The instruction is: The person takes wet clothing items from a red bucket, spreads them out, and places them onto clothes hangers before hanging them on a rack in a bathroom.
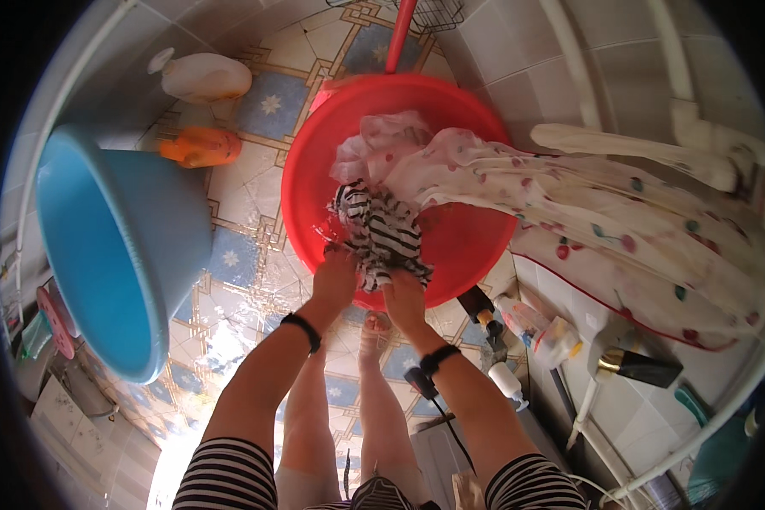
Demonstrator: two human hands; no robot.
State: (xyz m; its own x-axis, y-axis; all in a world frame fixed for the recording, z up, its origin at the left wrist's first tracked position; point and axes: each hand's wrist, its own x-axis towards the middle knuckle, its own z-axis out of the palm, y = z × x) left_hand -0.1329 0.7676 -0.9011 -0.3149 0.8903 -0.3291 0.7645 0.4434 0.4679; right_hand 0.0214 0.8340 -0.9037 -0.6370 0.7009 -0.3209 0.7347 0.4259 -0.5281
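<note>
A red plastic basin [459, 268] stands on the tiled floor with some water in it. Bunched black-and-white striped cloth [392, 233] hangs over its near part. My left hand [335, 274] grips the lower left of this cloth, and my right hand [405, 296] grips its lower right edge; the fingers of both are partly hidden by the folds. Beyond them, a sheer whitish cloth with a cherry print [548, 191] lies partly in the basin and stretches out of it to the right.
A large light-blue tub [166, 210] stands tilted at the left. Near it are an orange bottle [201, 147] and a white jug [207, 78]. Several bottles, including a white pump bottle [505, 380], are at the right by pale pipes [574, 64]. The floor [236, 197] looks wet.
</note>
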